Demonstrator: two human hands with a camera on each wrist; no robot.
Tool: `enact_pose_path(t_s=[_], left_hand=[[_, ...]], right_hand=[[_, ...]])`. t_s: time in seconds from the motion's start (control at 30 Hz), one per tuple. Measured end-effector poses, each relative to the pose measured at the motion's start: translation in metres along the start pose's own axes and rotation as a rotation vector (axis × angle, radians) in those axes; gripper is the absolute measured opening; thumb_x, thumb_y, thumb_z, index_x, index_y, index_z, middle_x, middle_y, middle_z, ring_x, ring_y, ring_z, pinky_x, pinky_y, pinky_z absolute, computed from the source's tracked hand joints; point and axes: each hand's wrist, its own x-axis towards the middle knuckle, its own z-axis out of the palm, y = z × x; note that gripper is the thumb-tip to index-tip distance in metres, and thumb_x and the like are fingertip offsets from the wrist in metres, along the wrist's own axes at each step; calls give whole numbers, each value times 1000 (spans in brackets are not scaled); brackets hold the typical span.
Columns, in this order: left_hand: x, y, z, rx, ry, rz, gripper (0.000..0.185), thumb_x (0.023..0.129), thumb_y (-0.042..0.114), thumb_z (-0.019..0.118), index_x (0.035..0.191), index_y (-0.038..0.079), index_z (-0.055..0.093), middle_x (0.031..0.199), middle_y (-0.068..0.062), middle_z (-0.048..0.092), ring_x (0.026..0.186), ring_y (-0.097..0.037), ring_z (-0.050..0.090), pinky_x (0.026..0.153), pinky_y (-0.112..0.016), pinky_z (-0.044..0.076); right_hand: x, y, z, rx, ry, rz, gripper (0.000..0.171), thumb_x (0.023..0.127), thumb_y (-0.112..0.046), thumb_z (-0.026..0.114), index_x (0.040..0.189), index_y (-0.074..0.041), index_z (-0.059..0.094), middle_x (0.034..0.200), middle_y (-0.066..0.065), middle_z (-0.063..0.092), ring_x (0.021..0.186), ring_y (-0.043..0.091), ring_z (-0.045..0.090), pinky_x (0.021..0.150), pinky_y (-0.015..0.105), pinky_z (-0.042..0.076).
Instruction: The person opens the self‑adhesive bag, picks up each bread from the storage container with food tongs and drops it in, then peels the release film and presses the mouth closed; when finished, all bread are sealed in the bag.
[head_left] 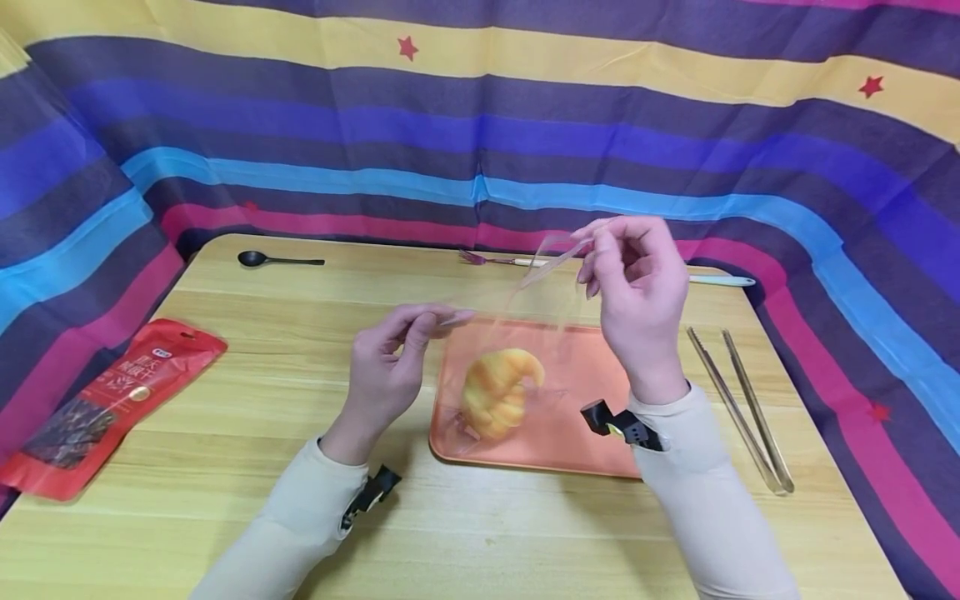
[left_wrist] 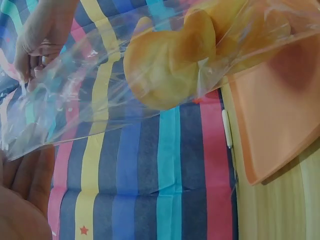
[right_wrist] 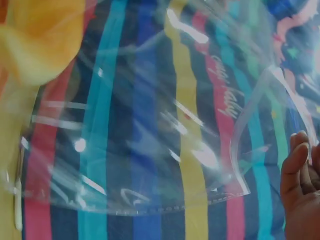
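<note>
Head view: a person's two hands hold a clear bag (head_left: 517, 333) above an orange tray (head_left: 585, 433) on a wooden surface (head_left: 262, 400). The left hand (head_left: 386, 367) pinches one edge of the bag's mouth between thumb and fingers; the right hand (head_left: 637, 292), raised higher, pinches the opposite edge, so the hands are apart and the film is stretched between them. A golden bread roll (head_left: 498, 392) sits low in the bag, over the tray's left part. The step looks like parting the bag's mouth; it would go best with both pinches kept near the rim and pulled evenly, with the roll's weight left close to the tray so the thin film does not tear. Around: a black spoon (head_left: 277, 260) at the far left of the surface, a fork (head_left: 495, 260) at the far edge, metal tongs (head_left: 742, 408) to the right of the tray, and a red snack packet (head_left: 105, 408) at the left edge. A striped cloth (head_left: 480, 125) rings the surface. Nothing lies between the hands and the tray; the tongs are near the right forearm.
</note>
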Motion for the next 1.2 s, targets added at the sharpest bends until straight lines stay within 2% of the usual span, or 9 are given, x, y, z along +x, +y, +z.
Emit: enact_pose_path(t_s=[0.23,0.4,0.57,0.87,0.97,1.2], left_hand=[[0,-1,0,0,38,1,26,102,14,54,101,-9,66,96,-16,73,88,-22,72,74,-32,59],[2,-2,-2,-21,45,-12,25,102,13,54,101,-10,66,96,-17,73,89,-24,72,73,-34,59],[3,-2,-3,-63,48,-30,24,102,9,52,102,-12,64,96,-20,72,90,-26,71,75,-40,59],[-1,-4,-6,-69,78,-75,21,102,4,52,103,-12,64,96,-21,72,90,-25,72,74,-38,59],[0,-5,-7,-64,83,-79,21,102,5,52,102,-12,64,95,-21,72,89,-23,72,73,-37,59],[3,-7,-5,-113,71,-90,22,103,6,50,102,-12,64,94,-21,72,88,-26,72,71,-40,60]], right_hand=[[9,0,-11,288,152,135,8,94,6,57,89,13,55,83,27,65,46,25,50,40,26,41],[16,3,-24,422,291,200,10,93,9,55,87,17,54,82,31,63,43,25,49,37,25,40],[21,9,-37,491,378,225,13,94,6,57,87,16,54,82,32,63,44,23,51,41,23,44],[27,17,-61,635,482,339,12,95,5,58,88,14,53,81,29,62,50,25,54,45,24,46],[29,19,-71,683,514,366,11,94,6,58,90,15,54,79,27,60,54,26,57,49,25,50],[37,21,-91,757,628,391,9,95,11,52,89,16,55,77,25,59,57,28,61,52,28,56]])
